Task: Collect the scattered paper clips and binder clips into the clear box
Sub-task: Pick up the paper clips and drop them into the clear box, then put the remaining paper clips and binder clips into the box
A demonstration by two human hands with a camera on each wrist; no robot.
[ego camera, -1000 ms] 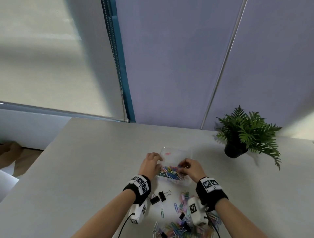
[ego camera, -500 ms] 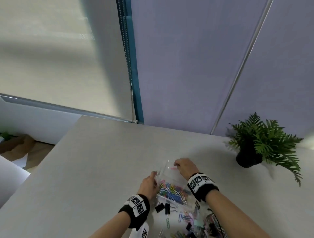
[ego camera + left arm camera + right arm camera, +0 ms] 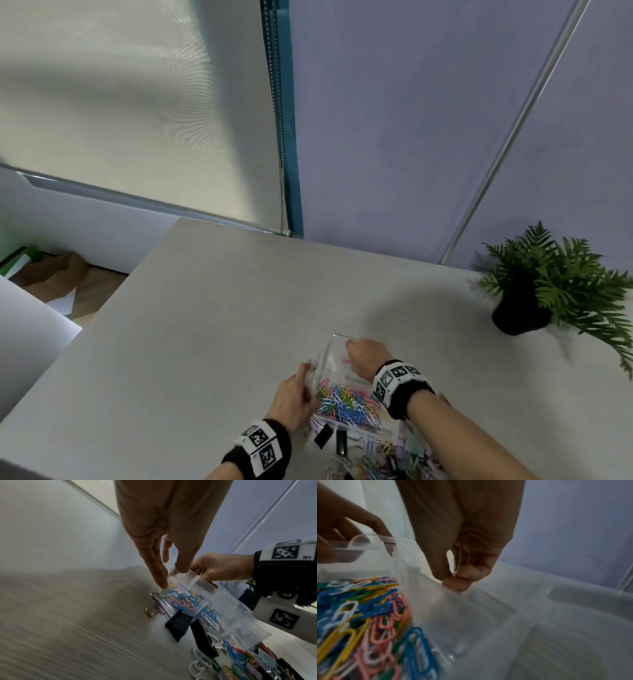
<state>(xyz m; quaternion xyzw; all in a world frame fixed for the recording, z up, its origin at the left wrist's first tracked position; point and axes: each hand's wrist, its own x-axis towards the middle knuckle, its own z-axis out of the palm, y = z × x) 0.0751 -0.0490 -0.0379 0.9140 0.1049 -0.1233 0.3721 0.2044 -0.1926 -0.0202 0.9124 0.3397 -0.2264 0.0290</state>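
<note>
The clear box (image 3: 328, 356) is tilted, far end raised, with a heap of coloured paper clips (image 3: 346, 402) slid to its near end. My left hand (image 3: 294, 397) pinches the box's left wall (image 3: 171, 574) between thumb and fingers. My right hand (image 3: 366, 356) pinches the far right rim; the right wrist view shows its fingertips (image 3: 458, 584) closed on the wall beside the paper clips (image 3: 368, 615). Two black binder clips (image 3: 323, 437) and a pile of loose clips (image 3: 387, 459) lie under and before the box's near edge. A purple binder clip (image 3: 163, 607) sits against the box.
The grey table (image 3: 205, 342) drops off at its left edge, with floor below. A potted fern (image 3: 524, 308) stands at the back right. A blind and a purple wall rise behind the table.
Both hands left the clips inside the box and took hold of its walls. The box's far end rose and the clips slid to the near end.
</note>
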